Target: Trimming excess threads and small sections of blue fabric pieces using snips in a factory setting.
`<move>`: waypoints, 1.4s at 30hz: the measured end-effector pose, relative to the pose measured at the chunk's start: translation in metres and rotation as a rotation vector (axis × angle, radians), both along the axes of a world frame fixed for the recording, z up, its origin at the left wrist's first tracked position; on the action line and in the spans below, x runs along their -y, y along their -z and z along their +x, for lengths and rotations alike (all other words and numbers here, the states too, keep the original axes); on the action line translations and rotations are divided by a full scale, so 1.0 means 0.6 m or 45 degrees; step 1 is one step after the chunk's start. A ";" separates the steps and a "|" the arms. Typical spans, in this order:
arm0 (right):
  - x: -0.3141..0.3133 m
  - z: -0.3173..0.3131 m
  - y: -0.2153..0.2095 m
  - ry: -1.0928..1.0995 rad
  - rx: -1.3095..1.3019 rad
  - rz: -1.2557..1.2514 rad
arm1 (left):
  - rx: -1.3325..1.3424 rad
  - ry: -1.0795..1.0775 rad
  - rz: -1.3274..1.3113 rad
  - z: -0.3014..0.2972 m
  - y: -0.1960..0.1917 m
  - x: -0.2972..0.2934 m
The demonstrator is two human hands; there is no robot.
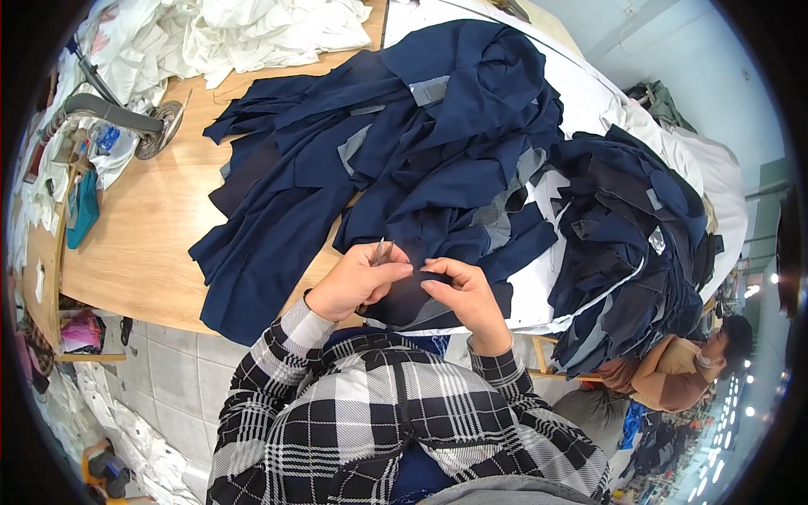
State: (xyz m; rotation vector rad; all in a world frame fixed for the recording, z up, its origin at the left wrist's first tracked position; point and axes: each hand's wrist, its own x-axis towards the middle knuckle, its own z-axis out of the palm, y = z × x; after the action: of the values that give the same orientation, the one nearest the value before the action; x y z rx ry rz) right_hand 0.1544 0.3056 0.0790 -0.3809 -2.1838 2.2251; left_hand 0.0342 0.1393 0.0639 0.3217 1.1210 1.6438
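My left hand [358, 279] is closed around small thread snips [382, 252], whose two pointed metal blades stick up beside the thumb. Its thumb and forefinger are pinched together at the tips. Just to its right, my right hand [465, 296] has thumb and forefinger close together on something too thin to make out, perhaps a thread or cloth edge. A dark piece of cloth [396, 303] lies under both hands at the table's near edge. Beyond them spreads a heap of navy cloth pieces [438, 143], some with grey patches.
Another navy bundle [623, 227] hangs over the table edge at right, close to a seated person [682, 370]. White cloth [252, 34] is piled at the far left. A grey-armed stand [114, 109] rises from the wooden table [143, 244].
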 end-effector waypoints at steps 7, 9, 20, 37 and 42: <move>0.002 -0.001 -0.007 0.034 0.124 -0.097 | 0.136 0.010 0.044 -0.001 -0.003 -0.005; 0.002 -0.002 -0.006 0.027 0.095 -0.067 | 0.133 0.025 0.044 -0.001 -0.006 -0.005; -0.001 -0.002 0.000 -0.052 -0.154 0.085 | -0.177 -0.022 -0.048 0.011 -0.013 -0.015; 0.002 0.000 0.017 0.131 -0.111 -0.069 | -1.034 0.209 -0.106 0.006 -0.039 0.034; 0.007 0.005 0.006 0.071 -0.034 -0.066 | -1.041 0.294 -0.258 0.008 -0.032 0.015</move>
State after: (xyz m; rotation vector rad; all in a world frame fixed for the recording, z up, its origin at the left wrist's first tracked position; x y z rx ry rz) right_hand 0.1572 0.3012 0.0756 -0.4048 -2.0793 2.2483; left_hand 0.0389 0.1301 0.0830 1.0060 1.7561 1.1850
